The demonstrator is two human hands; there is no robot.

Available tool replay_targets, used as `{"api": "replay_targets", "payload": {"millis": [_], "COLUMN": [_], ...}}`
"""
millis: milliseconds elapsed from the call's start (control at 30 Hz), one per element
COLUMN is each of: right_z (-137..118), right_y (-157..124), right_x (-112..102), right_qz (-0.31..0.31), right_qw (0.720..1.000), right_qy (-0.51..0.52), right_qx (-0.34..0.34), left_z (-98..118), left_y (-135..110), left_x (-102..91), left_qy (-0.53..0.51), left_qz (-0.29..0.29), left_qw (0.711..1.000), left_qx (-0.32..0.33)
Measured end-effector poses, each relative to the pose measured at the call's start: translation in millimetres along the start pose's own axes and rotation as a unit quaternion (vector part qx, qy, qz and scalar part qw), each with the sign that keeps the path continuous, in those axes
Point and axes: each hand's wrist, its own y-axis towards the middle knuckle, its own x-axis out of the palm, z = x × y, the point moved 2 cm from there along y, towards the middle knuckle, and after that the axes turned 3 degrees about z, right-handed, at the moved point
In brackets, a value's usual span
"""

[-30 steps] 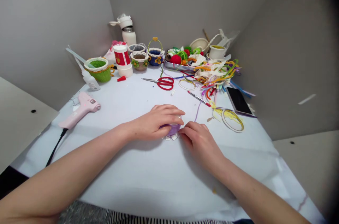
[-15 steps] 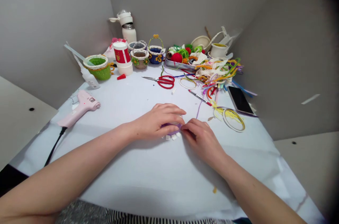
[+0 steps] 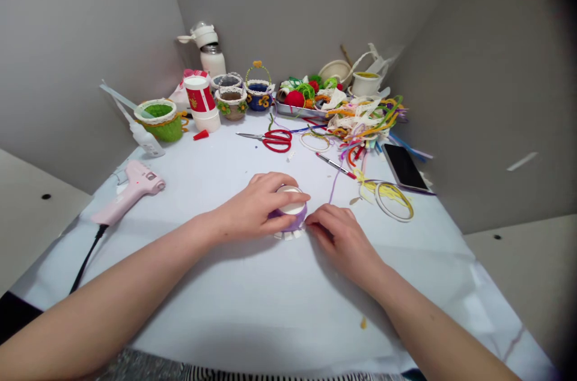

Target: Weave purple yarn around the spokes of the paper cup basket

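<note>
Centrally, the purple cup [image 3: 300, 220] sits on the white table [image 3: 225, 309], pale round face uppermost; small white flaps [image 3: 288, 236] fan out from its lower edge onto the tabletop. I hold the cup with the left hand [image 3: 252, 208]: fingers spread across the top and far side, thumb along the near wall; the right hand [image 3: 345, 240] is at the cup's right edge, thumb and forefinger pinched together, but I cannot tell what lies between the tips. The purple yarn [image 3: 332, 190] leads in behind that hand; I judge the step to be laying it around the cup's base. For a neat result, apply light, even tension; brace the cup without denting it; seat each turn close to the last; avoid trapping the flaps beneath the yarn.

Farther out, the yarn's path passes the pen [image 3: 336, 165] towards the tangled cords [image 3: 360, 122], where it could snag; the yellow ring [image 3: 396, 218] and the phone [image 3: 404, 166] lie to the right; the red-handled scissors [image 3: 277, 140] lie beyond the cup; the pink glue gun [image 3: 130, 188] rests at left, its black cable [image 3: 85, 261] a possible catch for the left forearm [image 3: 135, 279].
</note>
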Motion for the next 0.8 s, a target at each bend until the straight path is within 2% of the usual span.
{"api": "replay_targets", "payload": {"millis": [167, 467, 667, 800], "right_z": [-9, -22, -18, -16], "right_y": [-14, -30, -28, -19], "right_x": [-1, 13, 9, 9], "right_qz": [0.007, -0.022, 0.033, 0.033], "right_qw": [0.997, 0.978, 0.973, 0.979], "right_qy": [-0.039, -0.151, -0.200, -0.186], "right_qx": [-0.062, -0.142, -0.114, -0.081], "left_z": [-1, -4, -5, -6], "left_y": [2, 0, -1, -1], "left_x": [-5.3, 0.4, 1.1, 2.8], "left_qy": [-0.002, -0.010, -0.010, -0.009], "left_qz": [-0.056, -0.051, -0.053, -0.051], "left_qw": [0.998, 0.998, 0.998, 0.998], "left_qx": [0.031, 0.023, 0.021, 0.025]}}
